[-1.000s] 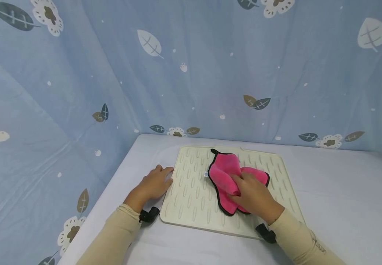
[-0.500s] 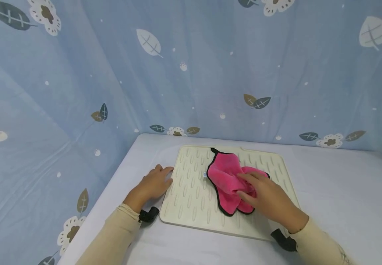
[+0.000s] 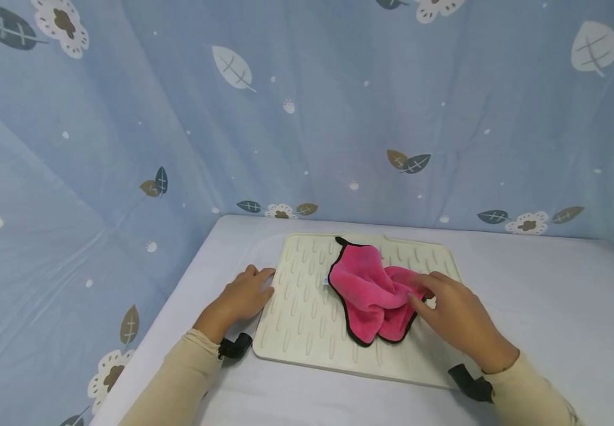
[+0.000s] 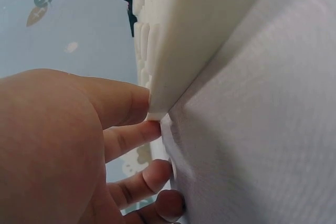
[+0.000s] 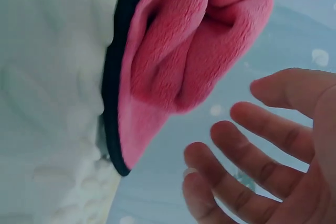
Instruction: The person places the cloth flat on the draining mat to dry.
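One small white tag (image 3: 325,280) on pink cloth (image 3: 371,293), text unreadable; right hand (image 3: 458,316) grip apart, left hand (image 3: 240,296) flat.

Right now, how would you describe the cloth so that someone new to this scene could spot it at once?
On the white table lies a cream ridged mat, the left hand at its left edge. The cloth lies bunched on the mat's middle, beside the right hand. It is the only bright pink thing, fluffy, with black edging.
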The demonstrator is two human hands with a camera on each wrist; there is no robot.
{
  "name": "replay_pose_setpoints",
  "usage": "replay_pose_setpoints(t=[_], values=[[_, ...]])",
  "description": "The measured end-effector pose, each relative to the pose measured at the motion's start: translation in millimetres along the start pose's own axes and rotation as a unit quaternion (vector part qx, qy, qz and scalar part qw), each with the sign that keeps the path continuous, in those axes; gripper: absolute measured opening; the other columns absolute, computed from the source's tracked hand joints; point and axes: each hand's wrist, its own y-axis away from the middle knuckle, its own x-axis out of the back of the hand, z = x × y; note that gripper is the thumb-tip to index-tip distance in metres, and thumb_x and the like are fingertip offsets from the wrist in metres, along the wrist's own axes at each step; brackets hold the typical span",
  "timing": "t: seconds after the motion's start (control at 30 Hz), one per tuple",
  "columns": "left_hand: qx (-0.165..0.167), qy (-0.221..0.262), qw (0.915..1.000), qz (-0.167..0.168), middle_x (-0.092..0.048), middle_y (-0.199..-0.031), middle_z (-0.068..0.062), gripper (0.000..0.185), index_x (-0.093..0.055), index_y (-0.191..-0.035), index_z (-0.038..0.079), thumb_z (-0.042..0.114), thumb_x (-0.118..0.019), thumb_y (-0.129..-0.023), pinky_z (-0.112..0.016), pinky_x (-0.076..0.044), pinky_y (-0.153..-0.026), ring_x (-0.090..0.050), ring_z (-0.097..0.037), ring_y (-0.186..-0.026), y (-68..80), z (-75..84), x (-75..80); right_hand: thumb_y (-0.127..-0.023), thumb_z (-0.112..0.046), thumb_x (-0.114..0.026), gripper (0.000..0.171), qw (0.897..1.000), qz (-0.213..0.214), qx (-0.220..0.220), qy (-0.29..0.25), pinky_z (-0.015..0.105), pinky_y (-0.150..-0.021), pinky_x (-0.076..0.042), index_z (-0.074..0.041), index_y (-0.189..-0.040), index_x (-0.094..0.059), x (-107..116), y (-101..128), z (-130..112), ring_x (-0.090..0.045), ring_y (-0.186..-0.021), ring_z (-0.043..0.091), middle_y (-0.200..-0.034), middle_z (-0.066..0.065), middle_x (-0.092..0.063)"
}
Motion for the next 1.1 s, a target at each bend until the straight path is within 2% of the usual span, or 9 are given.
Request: replay_pose_setpoints(t=[0.13, 0.33, 0.67, 0.93, 1.1], values=[[0.0, -0.002, 1.0, 0.002, -0.05, -0.126, -0.018, 0.052, -0.042, -0.152, 0.018, 0.032, -0.052, -0.103, -0.055, -0.048, -0.09, -0.055, -0.032, -0.11, 1.4, -2.1, 1.6, -0.083, -0.013, -0.079, 0.024, 1.0, -0.016, -0.008, 0.002, 0.027, -0.057, -0.045, -0.006, -0.106, -0.073, 0, -3, 9, -0.059, -0.074, 0.015, -0.081, 0.001, -0.064], [-0.004, -0.002, 1.0, 0.001, -0.05, -0.125, -0.018, 0.052, -0.041, -0.152, 0.018, 0.033, -0.051, -0.103, -0.054, -0.048, -0.088, -0.054, -0.03, -0.108, 1.6, -4.2, 2.8, -0.085, -0.013, -0.078, 0.023, 0.998, -0.047, -0.035, 0.003, 0.036, -0.063, -0.053, -0.005, -0.105, -0.073, -3, -7, 25, -0.063, -0.077, 0.018, -0.085, 0.004, -0.068], [-0.004, 0.002, 1.0, 0.004, -0.05, -0.125, -0.019, 0.051, -0.043, -0.151, 0.016, 0.03, -0.052, -0.103, -0.054, -0.048, -0.087, -0.054, -0.03, -0.105, 2.6, -6.2, 0.2, -0.088, -0.015, -0.074, 0.034, 0.992, -0.102, -0.066, -0.018, 0.043, -0.069, -0.056, -0.003, -0.119, -0.067, -12, -8, 40, -0.067, -0.086, 0.026, -0.103, 0.016, -0.072], [-0.015, -0.001, 0.9999, 0.007, -0.05, -0.125, -0.019, 0.051, -0.043, -0.151, 0.015, 0.03, -0.051, -0.103, -0.055, -0.048, -0.086, -0.054, -0.031, -0.106, 1.2, -3.2, 1.0, -0.088, -0.013, -0.074, 0.042, 0.991, -0.114, -0.057, -0.029, 0.041, -0.071, -0.057, 0.004, -0.125, -0.064, -16, -6, 45, -0.065, -0.085, 0.022, -0.112, 0.02, -0.071], [-0.015, -0.001, 0.9999, 0.005, -0.05, -0.124, -0.019, 0.051, -0.043, -0.151, 0.015, 0.03, -0.051, -0.103, -0.054, -0.048, -0.085, -0.054, -0.03, -0.103, -0.1, -2.2, 0.2, -0.088, -0.012, -0.074, 0.041, 0.992, -0.104, -0.055, -0.038, 0.038, -0.07, -0.057, 0.005, -0.124, -0.064, -15, -5, 45, -0.066, -0.088, 0.025, -0.115, 0.022, -0.069]])
